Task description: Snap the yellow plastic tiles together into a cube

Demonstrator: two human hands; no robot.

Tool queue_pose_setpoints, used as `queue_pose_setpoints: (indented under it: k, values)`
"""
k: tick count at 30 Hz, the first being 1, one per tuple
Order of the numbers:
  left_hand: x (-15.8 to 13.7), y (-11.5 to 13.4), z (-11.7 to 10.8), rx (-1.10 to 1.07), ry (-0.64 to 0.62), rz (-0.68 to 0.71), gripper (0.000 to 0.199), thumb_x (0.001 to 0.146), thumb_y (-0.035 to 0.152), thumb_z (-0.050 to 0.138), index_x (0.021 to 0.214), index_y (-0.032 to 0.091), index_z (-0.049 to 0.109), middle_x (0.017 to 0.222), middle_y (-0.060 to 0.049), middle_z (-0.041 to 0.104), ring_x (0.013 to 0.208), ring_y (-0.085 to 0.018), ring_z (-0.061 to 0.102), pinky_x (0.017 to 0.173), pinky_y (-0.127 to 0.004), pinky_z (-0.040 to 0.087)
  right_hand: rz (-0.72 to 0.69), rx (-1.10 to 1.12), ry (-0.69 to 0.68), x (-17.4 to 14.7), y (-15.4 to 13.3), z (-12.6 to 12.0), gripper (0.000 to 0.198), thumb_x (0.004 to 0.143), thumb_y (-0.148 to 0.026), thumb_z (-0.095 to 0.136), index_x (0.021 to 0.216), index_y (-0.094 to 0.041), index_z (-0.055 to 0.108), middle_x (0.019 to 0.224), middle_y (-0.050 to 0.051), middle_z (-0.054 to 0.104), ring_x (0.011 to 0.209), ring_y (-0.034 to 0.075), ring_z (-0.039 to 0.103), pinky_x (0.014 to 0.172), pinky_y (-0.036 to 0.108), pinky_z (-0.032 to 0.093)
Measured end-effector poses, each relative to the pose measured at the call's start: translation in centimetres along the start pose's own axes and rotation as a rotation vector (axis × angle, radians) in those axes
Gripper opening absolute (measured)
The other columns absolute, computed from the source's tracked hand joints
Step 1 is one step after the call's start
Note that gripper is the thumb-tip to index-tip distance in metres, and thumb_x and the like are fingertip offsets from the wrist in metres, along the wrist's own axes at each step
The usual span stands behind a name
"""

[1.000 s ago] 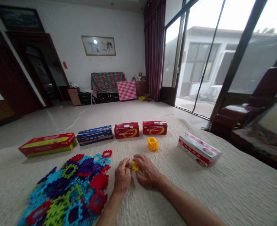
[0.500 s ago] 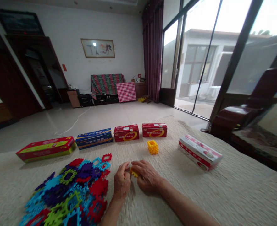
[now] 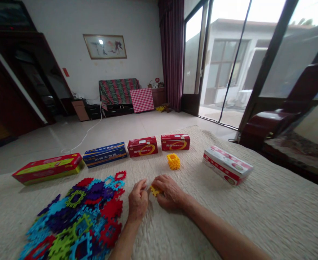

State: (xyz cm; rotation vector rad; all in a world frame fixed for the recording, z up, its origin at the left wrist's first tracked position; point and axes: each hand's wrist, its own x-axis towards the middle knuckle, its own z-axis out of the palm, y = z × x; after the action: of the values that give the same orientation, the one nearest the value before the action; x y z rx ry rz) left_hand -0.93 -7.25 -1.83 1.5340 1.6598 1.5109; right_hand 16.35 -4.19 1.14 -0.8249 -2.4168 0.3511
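Observation:
My right hand [image 3: 171, 192] is closed over a yellow notched building piece [image 3: 155, 191], whose left part shows past the fingertips. The rest of that piece is hidden under the fingers. Just left of it, my left hand [image 3: 138, 201] is held with fingers loosely bent and thumb apart, a small gap from the yellow piece. Beyond both hands stands a yellow cube [image 3: 173, 161] built of similar notched pieces. To the left of my left hand lies a heap of loose notched pieces [image 3: 112, 209] in red, blue, purple and green.
A row along the far side holds a red-and-green box [image 3: 49, 169], a blue box [image 3: 105, 155] and two red boxes [image 3: 143, 147]. At the right lies a white-and-red box [image 3: 227, 165]. All rest on a cream quilted cover [image 3: 215, 224].
My hands have drawn slightly apart, and the left fingers no longer meet the yellow piece. More of that piece shows in my right hand. The whole view has shifted a little.

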Motion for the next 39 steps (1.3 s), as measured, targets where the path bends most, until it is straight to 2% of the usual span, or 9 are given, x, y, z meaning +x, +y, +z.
queue_pose_setpoints:
  k: [4, 8, 11, 15, 20, 26, 33, 37, 39]
  values:
    - [-0.1, 0.2, -0.1, 0.012, -0.016, 0.007, 0.045, 0.069, 0.011, 0.047, 0.107, 0.013, 0.068, 0.102, -0.013, 0.072, 0.095, -0.023, 0.068, 0.088, -0.036, 0.053, -0.009, 0.028, 0.076, -0.5, -0.2, 0.1, 0.04, 0.07, -0.015, 0.057, 0.11, -0.019, 0.059, 0.111, 0.009, 0.059, 0.101, 0.023, 0.053, 0.094, 0.04, 0.043]
    - [-0.2, 0.2, -0.1, 0.009, -0.017, 0.026, 0.042, 0.07, 0.011, 0.047, 0.106, 0.014, 0.069, 0.099, -0.011, 0.072, 0.092, -0.022, 0.068, 0.088, -0.037, 0.053, -0.022, 0.021, 0.173, -0.1, 0.6, -2.0, 0.052, 0.069, -0.013, 0.057, 0.121, -0.021, 0.054, 0.119, 0.01, 0.056, 0.11, 0.024, 0.051, 0.098, 0.043, 0.042]
    - [-0.2, 0.3, 0.0, 0.001, -0.017, 0.02, 0.042, 0.07, 0.012, 0.047, 0.105, 0.014, 0.069, 0.099, -0.011, 0.072, 0.09, -0.021, 0.068, 0.085, -0.036, 0.054, 0.005, -0.047, 0.286, 1.1, 3.2, -4.9, 0.051, 0.069, -0.013, 0.055, 0.119, -0.02, 0.055, 0.119, 0.012, 0.057, 0.112, 0.026, 0.052, 0.099, 0.047, 0.042]
    - [-0.2, 0.2, 0.1, -0.004, -0.028, 0.016, 0.042, 0.068, 0.011, 0.047, 0.104, 0.014, 0.069, 0.099, -0.011, 0.072, 0.09, -0.02, 0.068, 0.083, -0.033, 0.054, 0.109, -0.109, 0.323, 2.7, 7.8, -8.1, 0.045, 0.07, -0.015, 0.056, 0.114, -0.019, 0.058, 0.112, 0.012, 0.061, 0.105, 0.026, 0.057, 0.093, 0.047, 0.046]
    - [-0.2, -0.1, 0.2, 0.003, -0.018, 0.029, 0.041, 0.069, 0.01, 0.047, 0.103, 0.016, 0.069, 0.099, -0.01, 0.072, 0.086, -0.019, 0.069, 0.081, -0.032, 0.054, 0.119, -0.115, 0.261, 3.0, 10.9, -8.6, 0.042, 0.07, -0.015, 0.056, 0.112, -0.02, 0.06, 0.11, 0.011, 0.064, 0.106, 0.027, 0.059, 0.094, 0.048, 0.046]
    - [-0.3, -0.2, 0.2, 0.007, -0.026, 0.051, 0.042, 0.068, 0.008, 0.046, 0.103, 0.016, 0.068, 0.102, -0.009, 0.071, 0.088, -0.018, 0.069, 0.081, -0.031, 0.055, 0.029, -0.058, 0.372, 1.9, 10.6, -7.6, 0.045, 0.074, -0.017, 0.056, 0.119, -0.021, 0.056, 0.126, 0.013, 0.056, 0.118, 0.027, 0.055, 0.1, 0.049, 0.044]
    - [-0.2, -0.2, 0.3, 0.01, -0.018, 0.076, 0.043, 0.067, 0.006, 0.046, 0.102, 0.016, 0.069, 0.1, -0.009, 0.071, 0.086, -0.018, 0.069, 0.08, -0.03, 0.055, 0.036, -0.105, 0.467, 0.6, 9.8, -7.5, 0.046, 0.072, -0.014, 0.055, 0.117, -0.02, 0.056, 0.123, 0.013, 0.057, 0.115, 0.028, 0.056, 0.097, 0.049, 0.047]
    - [-0.1, -0.1, 0.3, 0.023, -0.019, 0.089, 0.043, 0.067, 0.005, 0.045, 0.101, 0.016, 0.068, 0.101, -0.008, 0.071, 0.086, -0.018, 0.068, 0.081, -0.031, 0.055, 0.003, -0.081, 0.594, 0.0, 7.3, -6.0, 0.039, 0.075, -0.014, 0.055, 0.114, -0.021, 0.057, 0.117, 0.011, 0.06, 0.109, 0.025, 0.059, 0.095, 0.045, 0.049]
    - [-0.2, 0.1, 0.3, 0.038, -0.024, 0.089, 0.044, 0.067, 0.004, 0.045, 0.102, 0.015, 0.068, 0.101, -0.009, 0.071, 0.085, -0.017, 0.068, 0.081, -0.031, 0.054, 0.001, -0.033, 0.587, -0.3, 5.2, -4.3, 0.036, 0.077, -0.013, 0.053, 0.111, -0.023, 0.058, 0.112, 0.009, 0.062, 0.104, 0.024, 0.061, 0.092, 0.042, 0.05]
